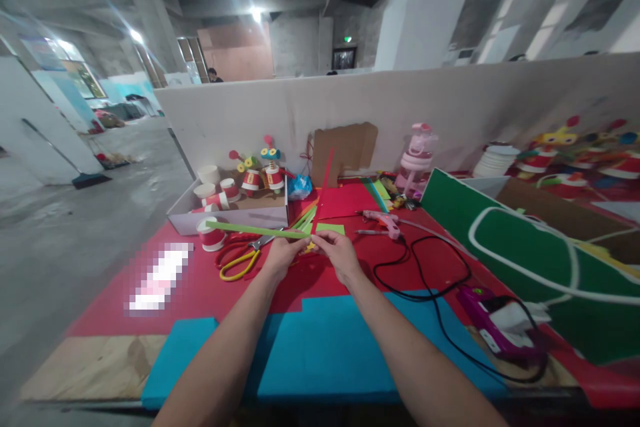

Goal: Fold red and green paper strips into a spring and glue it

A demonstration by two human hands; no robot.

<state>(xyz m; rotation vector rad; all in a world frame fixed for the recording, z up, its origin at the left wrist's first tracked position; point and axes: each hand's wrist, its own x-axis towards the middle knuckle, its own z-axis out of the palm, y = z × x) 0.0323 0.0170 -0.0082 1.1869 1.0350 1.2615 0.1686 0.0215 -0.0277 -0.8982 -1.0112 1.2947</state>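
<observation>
Over a craft table (200,293) covered in red sheet, a person's left hand (283,255) and right hand (340,255) meet, both pinched on paper strips: a green strip (250,229) running out to the left and a red strip (324,190) standing up between the thumbs. Yellow-handled scissors (243,260) lie just left of the left hand, beside a red-banded paper cup (212,235). A pink glue gun (383,220) rests behind the right hand, its black cord (430,293) looping across the table.
</observation>
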